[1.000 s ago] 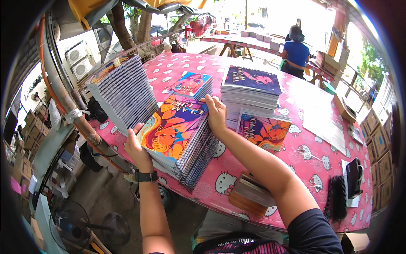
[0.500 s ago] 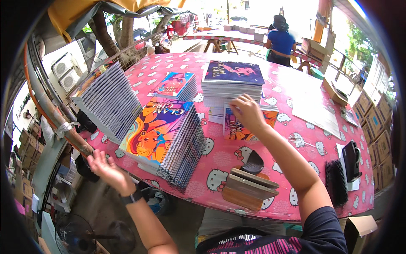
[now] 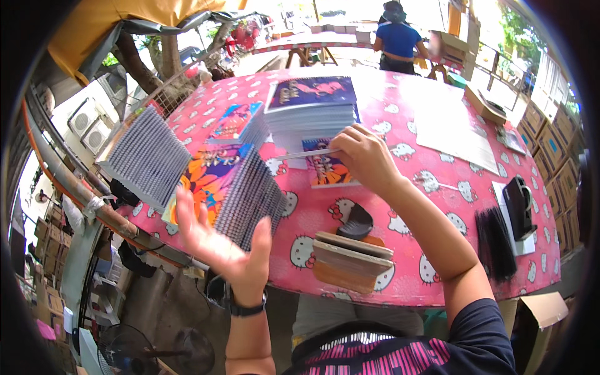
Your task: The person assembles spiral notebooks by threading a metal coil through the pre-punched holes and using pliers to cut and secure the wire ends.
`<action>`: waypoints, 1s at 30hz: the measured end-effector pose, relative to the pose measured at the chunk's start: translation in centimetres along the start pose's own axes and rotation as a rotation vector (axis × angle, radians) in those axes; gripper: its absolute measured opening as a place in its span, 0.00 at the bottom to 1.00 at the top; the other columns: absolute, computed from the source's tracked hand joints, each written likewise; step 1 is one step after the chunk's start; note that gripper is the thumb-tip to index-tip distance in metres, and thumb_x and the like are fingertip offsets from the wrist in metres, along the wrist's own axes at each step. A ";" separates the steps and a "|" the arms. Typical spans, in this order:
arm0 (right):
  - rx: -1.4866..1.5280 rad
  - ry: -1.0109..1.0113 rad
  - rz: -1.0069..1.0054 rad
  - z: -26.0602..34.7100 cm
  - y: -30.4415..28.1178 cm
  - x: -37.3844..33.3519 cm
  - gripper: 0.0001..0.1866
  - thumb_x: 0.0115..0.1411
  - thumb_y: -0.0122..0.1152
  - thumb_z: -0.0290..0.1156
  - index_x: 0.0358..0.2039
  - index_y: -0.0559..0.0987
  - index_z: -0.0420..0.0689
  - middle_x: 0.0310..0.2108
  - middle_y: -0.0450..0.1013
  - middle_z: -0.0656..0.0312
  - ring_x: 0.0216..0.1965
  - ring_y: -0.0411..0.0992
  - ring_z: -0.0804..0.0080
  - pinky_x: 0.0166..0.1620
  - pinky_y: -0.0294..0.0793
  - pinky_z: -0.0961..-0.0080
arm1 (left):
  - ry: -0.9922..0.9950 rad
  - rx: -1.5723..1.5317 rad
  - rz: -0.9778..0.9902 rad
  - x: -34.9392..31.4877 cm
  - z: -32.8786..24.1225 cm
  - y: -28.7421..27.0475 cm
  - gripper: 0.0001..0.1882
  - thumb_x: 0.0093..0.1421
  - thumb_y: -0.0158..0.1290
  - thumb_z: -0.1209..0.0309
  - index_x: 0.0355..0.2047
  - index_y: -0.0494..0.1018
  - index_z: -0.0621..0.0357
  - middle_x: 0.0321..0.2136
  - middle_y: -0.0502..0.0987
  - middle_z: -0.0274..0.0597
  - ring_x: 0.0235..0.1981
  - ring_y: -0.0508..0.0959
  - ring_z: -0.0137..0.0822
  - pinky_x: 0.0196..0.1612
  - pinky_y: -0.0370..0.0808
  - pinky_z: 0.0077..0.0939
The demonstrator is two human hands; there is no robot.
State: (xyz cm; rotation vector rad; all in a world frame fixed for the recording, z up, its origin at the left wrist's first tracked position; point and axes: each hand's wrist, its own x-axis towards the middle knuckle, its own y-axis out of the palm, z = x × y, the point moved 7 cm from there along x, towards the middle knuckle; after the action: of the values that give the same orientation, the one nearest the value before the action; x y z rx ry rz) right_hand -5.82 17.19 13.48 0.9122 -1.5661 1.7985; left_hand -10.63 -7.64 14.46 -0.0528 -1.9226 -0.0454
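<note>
My right hand [image 3: 365, 159] is pinched on a thin, white-edged sheet or pad [image 3: 306, 154], seen edge-on; its exact kind is unclear. Beneath it on the table lies a small notebook with an orange-and-purple cover [image 3: 331, 175]. Just behind rises a tall stack of notebooks topped by a dark blue cover [image 3: 312, 94]. With fingers spread and nothing in it, my left hand [image 3: 228, 250] is raised in front of a spiral-bound notebook stack [image 3: 250, 194], whose bright cover it partly hides. Further left leans another spiral-bound stack [image 3: 147, 159]; a smaller notebook stack [image 3: 236, 123] sits behind.
Nearer me are wooden blocks [image 3: 353, 259] and a black curved object [image 3: 355, 222]. At the right lie black binding coils [image 3: 495, 244], a black punch-like device [image 3: 519, 209] and a large white sheet [image 3: 456, 144]. A person in blue [image 3: 398, 40] stands beyond the pink table [image 3: 412, 200].
My left hand has moved right and up, in front of the bright notebook stack. My right hand has lifted a thin white-edged piece from beside the small notebook. The view has shifted slightly.
</note>
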 end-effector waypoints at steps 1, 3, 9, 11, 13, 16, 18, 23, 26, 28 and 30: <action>0.064 -0.053 0.004 2.9 -1.9 0.3 0.06 0.50 0.59 0.25 0.30 0.74 0.46 0.29 0.70 0.62 0.36 0.70 0.63 0.40 0.72 0.67 | -0.012 0.006 0.058 0.4 0.6 1.5 0.42 0.49 0.62 0.72 0.61 0.51 0.63 0.60 0.58 0.53 0.61 0.61 0.48 0.63 0.55 0.40; 0.089 -0.115 -0.073 6.1 -7.1 -0.4 0.09 0.48 0.62 0.26 0.32 0.76 0.46 0.30 0.71 0.63 0.36 0.71 0.63 0.40 0.72 0.67 | -0.191 -0.023 0.369 -1.5 4.5 4.9 0.28 0.54 0.60 0.73 0.53 0.65 0.65 0.47 0.74 0.49 0.50 0.73 0.41 0.57 0.65 0.34; 0.396 0.519 -0.289 2.2 -12.4 -10.4 0.22 0.45 0.73 0.26 0.43 0.77 0.42 0.34 0.77 0.61 0.34 0.74 0.74 0.39 0.72 0.76 | -0.587 -0.776 0.200 -3.7 4.5 5.3 0.17 0.56 0.61 0.72 0.44 0.71 0.62 0.37 0.78 0.39 0.37 0.76 0.26 0.43 0.72 0.23; 0.528 0.652 -0.093 1.7 -10.5 -15.6 0.19 0.46 0.72 0.25 0.41 0.78 0.40 0.32 0.77 0.59 0.33 0.74 0.74 0.38 0.72 0.76 | -0.684 -0.828 0.261 -5.1 4.2 6.4 0.17 0.56 0.61 0.72 0.44 0.71 0.63 0.36 0.78 0.38 0.37 0.76 0.26 0.43 0.72 0.23; 0.454 0.647 0.042 3.0 -8.7 -18.5 0.15 0.48 0.70 0.24 0.38 0.79 0.39 0.31 0.77 0.58 0.31 0.74 0.74 0.36 0.72 0.77 | -0.704 -0.786 0.393 -6.6 4.5 6.6 0.17 0.56 0.61 0.72 0.44 0.71 0.63 0.36 0.78 0.38 0.37 0.76 0.26 0.43 0.71 0.23; 0.435 0.735 -0.003 3.7 -8.0 -21.0 0.10 0.51 0.67 0.23 0.34 0.78 0.39 0.27 0.75 0.57 0.28 0.73 0.72 0.32 0.71 0.77 | -0.749 -0.785 0.453 -8.0 4.3 7.9 0.18 0.55 0.61 0.73 0.45 0.71 0.63 0.35 0.78 0.37 0.36 0.75 0.26 0.43 0.71 0.22; 0.425 0.718 -0.009 3.6 -8.2 -21.7 0.09 0.51 0.67 0.24 0.33 0.78 0.39 0.26 0.74 0.57 0.27 0.73 0.71 0.31 0.70 0.76 | -0.737 -0.747 0.468 -8.4 5.0 7.8 0.17 0.55 0.61 0.74 0.44 0.71 0.63 0.35 0.77 0.36 0.35 0.74 0.26 0.42 0.71 0.22; 0.433 0.581 0.007 4.5 -8.8 -19.9 0.08 0.52 0.65 0.24 0.32 0.75 0.40 0.25 0.72 0.58 0.27 0.73 0.62 0.30 0.71 0.72 | -0.745 -0.758 0.430 -9.1 5.5 7.0 0.15 0.57 0.59 0.75 0.44 0.70 0.63 0.35 0.75 0.39 0.37 0.74 0.28 0.43 0.70 0.25; 0.435 0.573 0.140 5.1 -9.1 -19.3 0.08 0.55 0.63 0.29 0.33 0.75 0.41 0.27 0.72 0.57 0.27 0.73 0.59 0.31 0.71 0.68 | -0.680 -0.829 0.508 -8.4 4.8 7.0 0.16 0.57 0.59 0.74 0.44 0.69 0.62 0.35 0.75 0.40 0.36 0.74 0.30 0.43 0.70 0.25; 0.378 0.587 0.175 4.5 -7.9 -20.4 0.10 0.57 0.60 0.33 0.34 0.74 0.41 0.28 0.72 0.55 0.29 0.73 0.57 0.33 0.71 0.66 | -0.685 -0.771 0.548 -8.8 5.3 7.3 0.15 0.57 0.60 0.72 0.43 0.70 0.61 0.35 0.75 0.38 0.36 0.73 0.27 0.42 0.70 0.23; 0.327 0.625 0.233 3.9 -6.9 -21.7 0.10 0.58 0.59 0.35 0.34 0.74 0.41 0.28 0.72 0.55 0.31 0.74 0.56 0.33 0.72 0.66 | -0.727 -0.652 0.545 -9.9 6.6 7.2 0.15 0.57 0.60 0.72 0.42 0.71 0.61 0.35 0.75 0.37 0.35 0.73 0.26 0.42 0.69 0.22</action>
State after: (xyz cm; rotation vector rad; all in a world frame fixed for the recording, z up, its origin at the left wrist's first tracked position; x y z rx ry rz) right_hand 13.11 14.55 0.54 0.2430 -1.0249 2.2609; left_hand -12.95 -0.19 2.94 -1.1582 -2.4603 -0.3192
